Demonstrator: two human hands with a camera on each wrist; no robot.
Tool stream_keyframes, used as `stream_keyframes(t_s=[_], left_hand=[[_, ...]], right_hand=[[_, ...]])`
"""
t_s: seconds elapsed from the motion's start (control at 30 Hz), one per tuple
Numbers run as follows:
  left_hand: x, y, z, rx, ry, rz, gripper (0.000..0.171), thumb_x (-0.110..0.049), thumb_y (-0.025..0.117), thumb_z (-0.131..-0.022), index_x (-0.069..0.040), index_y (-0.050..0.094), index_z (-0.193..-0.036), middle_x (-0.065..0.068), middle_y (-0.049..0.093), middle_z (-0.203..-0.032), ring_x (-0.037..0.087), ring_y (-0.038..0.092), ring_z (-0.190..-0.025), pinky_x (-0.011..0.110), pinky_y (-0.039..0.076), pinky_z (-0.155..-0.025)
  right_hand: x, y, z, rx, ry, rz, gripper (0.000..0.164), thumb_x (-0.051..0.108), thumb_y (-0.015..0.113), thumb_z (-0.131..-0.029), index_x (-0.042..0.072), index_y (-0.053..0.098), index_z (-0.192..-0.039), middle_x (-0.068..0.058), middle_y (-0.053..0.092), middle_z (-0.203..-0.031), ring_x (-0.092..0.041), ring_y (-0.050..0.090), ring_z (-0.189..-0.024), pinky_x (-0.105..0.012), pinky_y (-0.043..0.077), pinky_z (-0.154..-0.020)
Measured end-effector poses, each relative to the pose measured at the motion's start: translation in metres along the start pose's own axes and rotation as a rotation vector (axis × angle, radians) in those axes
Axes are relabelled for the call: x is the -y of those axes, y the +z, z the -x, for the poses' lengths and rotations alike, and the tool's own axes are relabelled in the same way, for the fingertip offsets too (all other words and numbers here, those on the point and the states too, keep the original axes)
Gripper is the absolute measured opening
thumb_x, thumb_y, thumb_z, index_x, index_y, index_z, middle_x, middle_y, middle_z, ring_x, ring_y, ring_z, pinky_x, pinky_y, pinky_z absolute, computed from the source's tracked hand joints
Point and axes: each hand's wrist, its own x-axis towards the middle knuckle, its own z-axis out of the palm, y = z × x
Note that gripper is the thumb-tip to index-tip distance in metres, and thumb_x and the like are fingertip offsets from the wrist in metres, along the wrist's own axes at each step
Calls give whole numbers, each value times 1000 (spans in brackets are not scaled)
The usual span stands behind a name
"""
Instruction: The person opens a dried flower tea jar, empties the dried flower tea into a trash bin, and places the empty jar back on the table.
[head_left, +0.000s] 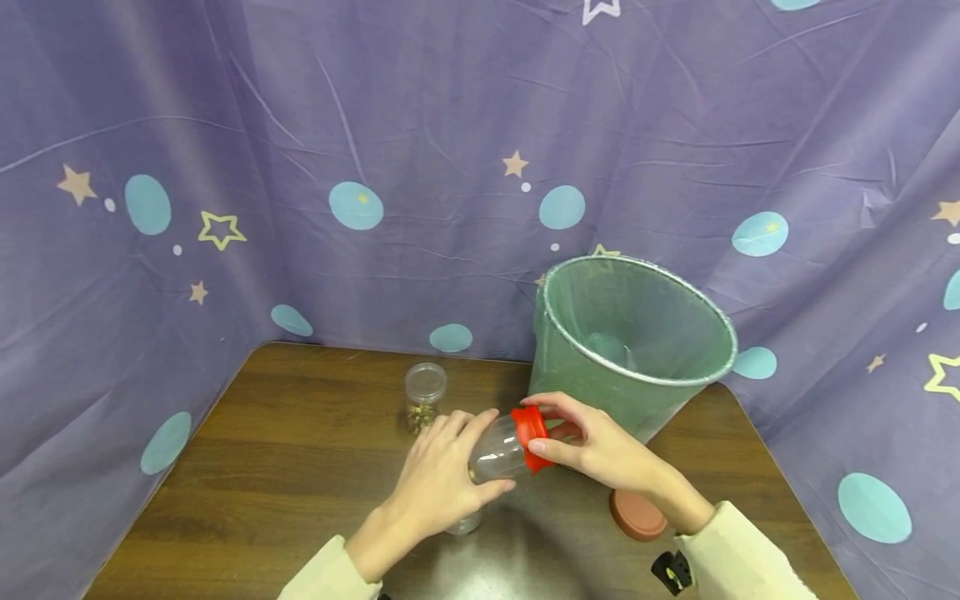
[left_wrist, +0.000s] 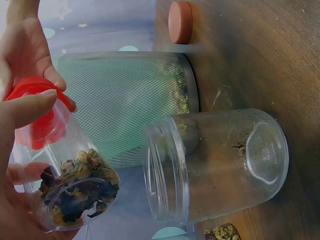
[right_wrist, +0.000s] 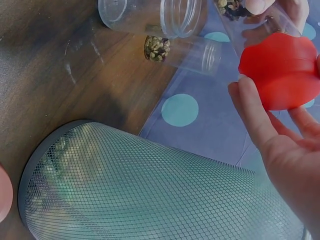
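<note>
My left hand (head_left: 442, 479) grips a clear jar (head_left: 497, 450) around its body, tilted above the table. Dried flowers and dark petals (left_wrist: 82, 192) lie at the bottom end of this jar. A red lid (head_left: 532, 437) covers its mouth, and my right hand (head_left: 603, 443) pinches the lid's edge between thumb and fingers. Below the hands a wider clear jar (left_wrist: 220, 165) stands uncovered on the table, with a few dark crumbs inside. Seen from the head, the left hand hides most of this wider jar.
Behind the left hand stands another clear jar (head_left: 425, 385) partly filled with dried flowers. A green mesh wastebasket (head_left: 564, 362) rises at the back right, beyond the right hand. A brownish-pink round lid (head_left: 637, 514) lies on the wooden table (head_left: 300, 467) below the right forearm.
</note>
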Motion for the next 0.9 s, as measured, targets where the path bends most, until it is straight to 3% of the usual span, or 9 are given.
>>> stream_keyframes(t_s=[0.17, 0.4, 0.9], left_hand=[[0, -1, -1, -3, -7, 18, 83, -57, 83, -65, -19, 58, -135, -2, 65, -108, 18, 61, -96, 38, 52, -83], [0, 0, 2, -2, -14, 11, 82, -57, 83, -65, -20, 58, -134, -3, 64, -107, 17, 60, -95, 36, 52, -83], [0, -4, -2, 4, -38, 41, 81, -57, 82, -67, -20, 57, -134, -2, 65, -109, 17, 61, -97, 36, 52, -81]], right_hand=[[-1, -2, 0, 9, -41, -23, 51, 23, 69, -93, 11, 50, -138, -9, 65, -124, -17, 65, -108, -28, 57, -87], [0, -2, 3, 50, -26, -117, 56, 19, 71, -91, 7, 47, -141, -11, 60, -130, -27, 64, -111, -30, 58, -89], [1, -12, 4, 14, -42, -111, 57, 16, 73, -89, 9, 48, -140, -10, 59, -133, -25, 64, -111, -29, 58, -90]])
